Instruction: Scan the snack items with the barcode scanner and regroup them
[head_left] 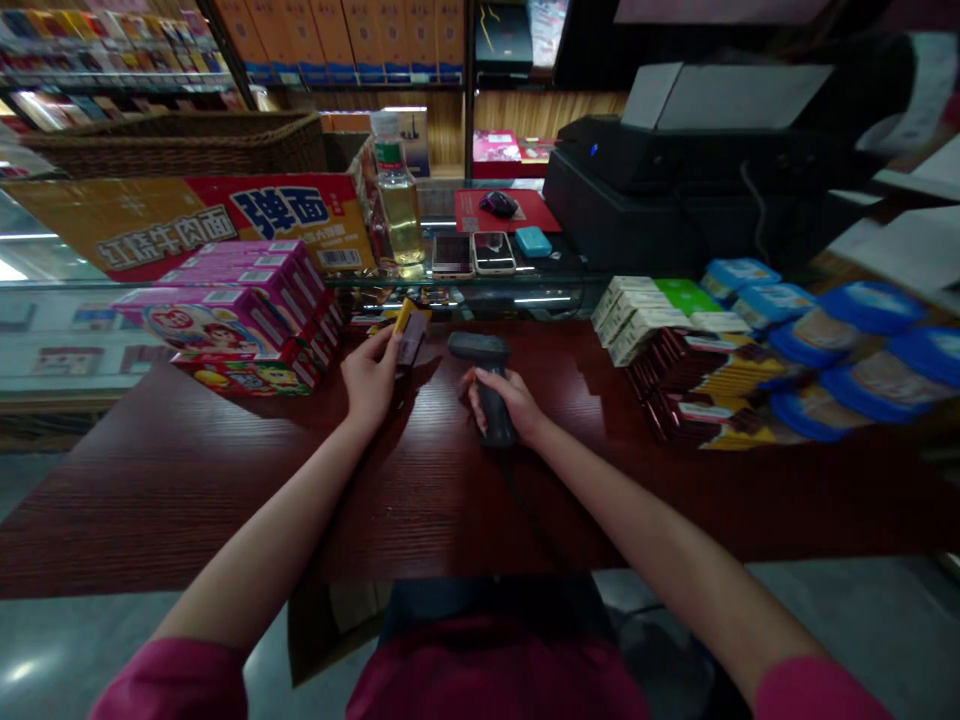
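Note:
My left hand (373, 376) grips a small flat packet (413, 335), yellow at its upper edge and greyish purple below, held tilted over the dark wooden counter (420, 500). What is printed on it is too blurred to read. Wrapped around the handle of a black barcode scanner (495, 405) is my right hand (514, 400). The scanner's head points left, toward the packet, with a gap between them. Its cord runs down over the counter toward my body. Left of my left hand stand stacked pink and red snack boxes (247, 315).
At right are brown-and-yellow packets (697, 385), small white boxes (634, 320) and blue-lidded tubs (862, 350). Behind stand a noodle carton (277, 225), a bottle (397, 200), two phones (493, 252), a mouse (499, 204) and a black till with printer (675, 210).

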